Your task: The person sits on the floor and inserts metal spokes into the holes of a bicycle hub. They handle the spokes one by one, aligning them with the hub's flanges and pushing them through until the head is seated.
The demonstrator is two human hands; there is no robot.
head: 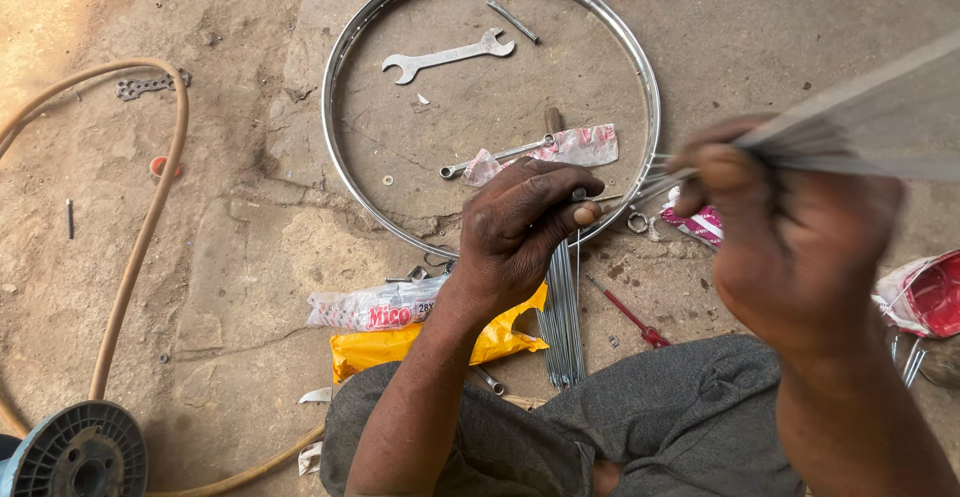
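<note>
Left hand (520, 227) was low over the ground, fingers curled shut, thumb and forefinger pinched on the far end of a spoke bundle (563, 307) that lay flat on the concrete floor (240, 257) and ran near-to-far, near end close to the person's knee.

Right hand (790, 247) was raised toward the camera on the right, closed in a fist around a second, fanned bunch of spokes (860, 132). That bunch was blurred and stuck out to the upper right, with short ends poking out left of the fist.

Chrome wheel rim (350, 47) lay flat on the floor, far of the left hand, its near edge just beside the knuckles. Inside the rim: an open-ended spanner (450, 55), a thin metal rod (513, 20), a spoke tool with wooden grip (500, 152), and a clear plastic wrapper (575, 147).

Left of the spoke bundle lay a printed plastic packet (375, 307), on top of a yellow bag (400, 349). A red-handled tool (630, 314) lay just right of the bundle. A pink-striped packet (700, 222) lay partly behind the right hand, a red and white bag (930, 292) at the right edge.

A tan hose (150, 197) curved down the left side to a blue spool (75, 452) at the near left corner. Grey trousers (660, 417) filled the near edge.
</note>
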